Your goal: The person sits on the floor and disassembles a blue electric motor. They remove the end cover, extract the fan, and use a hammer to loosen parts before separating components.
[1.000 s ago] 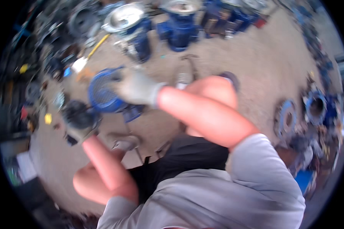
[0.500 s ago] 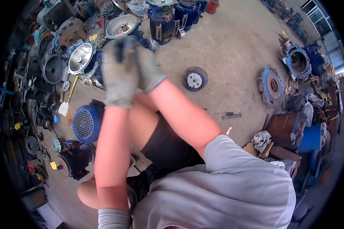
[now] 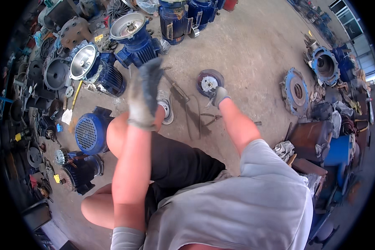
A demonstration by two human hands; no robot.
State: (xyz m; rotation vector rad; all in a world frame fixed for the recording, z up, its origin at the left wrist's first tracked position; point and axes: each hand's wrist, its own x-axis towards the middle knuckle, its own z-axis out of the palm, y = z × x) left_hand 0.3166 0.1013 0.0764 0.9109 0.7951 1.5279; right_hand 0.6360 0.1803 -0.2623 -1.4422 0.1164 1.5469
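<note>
Right hand [image 3: 219, 96] beside silver-hubbed drum [image 3: 208, 83]: an off-centre pull could tip it.
Left hand [image 3: 145, 93] blurred; cannot tell whether either grip is clamped.

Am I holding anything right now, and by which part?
Your right hand is at the lower rim of the dark round part with a silver centre; whether it grips can't be told. The blurred left hand shows nothing held.
</note>
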